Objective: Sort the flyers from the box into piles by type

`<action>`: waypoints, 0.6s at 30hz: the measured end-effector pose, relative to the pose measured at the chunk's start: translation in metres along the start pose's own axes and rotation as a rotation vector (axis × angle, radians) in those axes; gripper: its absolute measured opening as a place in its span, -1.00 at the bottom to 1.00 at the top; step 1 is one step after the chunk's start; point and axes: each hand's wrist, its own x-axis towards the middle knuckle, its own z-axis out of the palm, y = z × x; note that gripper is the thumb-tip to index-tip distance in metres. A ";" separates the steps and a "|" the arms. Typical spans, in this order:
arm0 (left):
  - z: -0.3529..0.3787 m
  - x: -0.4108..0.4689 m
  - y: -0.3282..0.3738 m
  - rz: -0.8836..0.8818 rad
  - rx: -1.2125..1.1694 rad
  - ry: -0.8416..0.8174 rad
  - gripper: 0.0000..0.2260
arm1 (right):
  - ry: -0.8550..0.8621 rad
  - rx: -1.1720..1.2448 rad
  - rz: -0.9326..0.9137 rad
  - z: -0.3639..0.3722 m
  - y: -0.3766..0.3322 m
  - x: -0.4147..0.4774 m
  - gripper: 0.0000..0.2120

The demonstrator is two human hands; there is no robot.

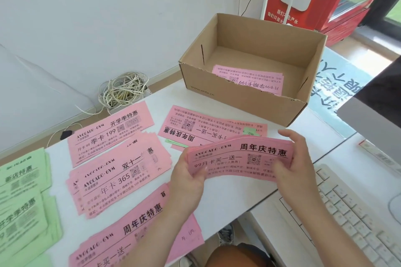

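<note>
Our left grip (188,176) and right grip (295,169) pinch the pink flyer stack (238,159) by its ends; the matching anniversary pile (138,225) lies down-left, nearer the left.

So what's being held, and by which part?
A stack of pink flyers, held by its two short ends: the left hand pinches the left end, the right hand the right end.

Single wide-angle view, worn on head. Looks forward and down across white table (227,201) from near edge. Sits close over left hand (186,180) and right hand (297,165) gripping pink flyer stack (238,158) at centre. Faces cardboard box (238,104) toward far edge, white wall (108,17) behind. Crops keyboard (351,219) at right, green flyer piles (21,201) at left.
</note>
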 end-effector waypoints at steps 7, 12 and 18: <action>-0.035 -0.015 0.021 0.033 -0.133 0.050 -0.64 | -0.129 -0.166 -0.092 -0.012 -0.033 -0.002 -0.51; -0.083 -0.043 0.013 -0.063 -0.241 0.109 -0.61 | -0.269 -0.015 -0.015 0.005 -0.053 -0.010 -0.59; -0.157 -0.098 -0.018 -0.176 -0.289 0.062 -0.46 | -0.354 0.163 0.005 0.063 -0.063 -0.048 -0.59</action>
